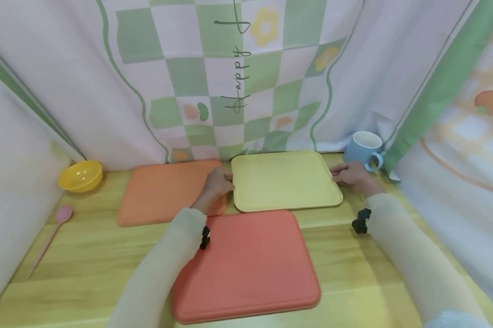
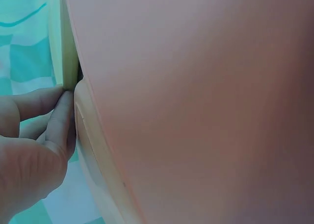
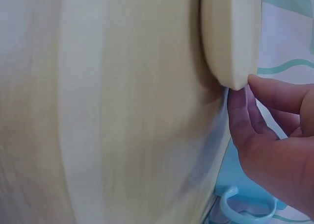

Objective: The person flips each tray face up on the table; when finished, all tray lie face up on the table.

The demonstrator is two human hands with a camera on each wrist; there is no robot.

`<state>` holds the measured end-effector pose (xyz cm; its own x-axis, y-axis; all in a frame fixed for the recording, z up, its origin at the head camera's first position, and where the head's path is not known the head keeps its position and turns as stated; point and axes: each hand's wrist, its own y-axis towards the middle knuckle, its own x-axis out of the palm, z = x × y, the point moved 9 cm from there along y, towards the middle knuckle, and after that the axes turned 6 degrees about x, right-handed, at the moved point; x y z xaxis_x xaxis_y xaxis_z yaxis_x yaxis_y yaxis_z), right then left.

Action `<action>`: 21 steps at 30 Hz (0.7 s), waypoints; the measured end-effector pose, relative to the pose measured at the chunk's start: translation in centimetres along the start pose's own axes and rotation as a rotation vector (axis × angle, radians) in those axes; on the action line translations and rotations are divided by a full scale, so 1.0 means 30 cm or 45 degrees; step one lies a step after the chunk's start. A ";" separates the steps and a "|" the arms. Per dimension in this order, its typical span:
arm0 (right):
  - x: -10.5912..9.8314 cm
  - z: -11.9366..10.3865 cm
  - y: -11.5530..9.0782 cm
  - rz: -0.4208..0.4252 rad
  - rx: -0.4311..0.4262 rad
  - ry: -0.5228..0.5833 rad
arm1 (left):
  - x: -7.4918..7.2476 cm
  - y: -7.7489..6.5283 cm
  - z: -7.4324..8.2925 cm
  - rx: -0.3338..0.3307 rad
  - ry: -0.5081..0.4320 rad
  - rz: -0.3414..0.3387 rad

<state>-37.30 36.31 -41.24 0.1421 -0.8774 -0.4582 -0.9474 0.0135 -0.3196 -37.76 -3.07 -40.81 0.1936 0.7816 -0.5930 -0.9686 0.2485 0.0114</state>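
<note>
A pale yellow tray (image 1: 285, 181) lies at the back of the wooden table, between my two hands. My left hand (image 1: 216, 186) pinches its left edge; in the left wrist view, thumb and fingers meet at the tray's rim (image 2: 70, 62). On the opposite side, my right hand (image 1: 354, 176) holds the right edge, with the thumb on top and fingers under the rim in the right wrist view. An orange tray (image 1: 164, 191) lies left of the yellow one, partly behind my left hand. Nearer to me is a red tray (image 1: 250, 264), partly covered by my left forearm.
Just behind my right hand stands a light blue mug (image 1: 358, 148). A yellow bowl (image 1: 81, 176) sits at the far left, with a pink spoon (image 1: 58, 223) in front of it. Curtains (image 1: 180, 82) hang along the back and sides of the table (image 1: 103, 264).
</note>
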 end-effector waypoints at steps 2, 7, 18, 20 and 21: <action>0.005 0.004 0.002 -0.006 0.003 -0.002 | 0.000 -0.006 -0.001 -0.002 0.013 -0.013; -0.002 0.004 0.001 0.008 -0.002 0.020 | -0.008 -0.016 0.002 -0.047 -0.031 -0.034; -0.032 -0.055 -0.012 0.205 -0.121 -0.193 | -0.041 -0.022 -0.012 -0.131 -0.381 -0.044; -0.018 -0.077 -0.013 0.198 -0.146 -0.182 | -0.051 -0.022 -0.024 -0.162 -0.468 -0.037; -0.009 -0.088 -0.015 0.193 -0.156 -0.168 | -0.054 -0.025 -0.027 -0.181 -0.567 -0.042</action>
<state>-37.68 35.26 -38.78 0.0238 -0.7994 -0.6003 -0.9873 0.0754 -0.1395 -37.47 -5.00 -40.51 0.2429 0.9517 -0.1878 -0.9665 0.2210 -0.1304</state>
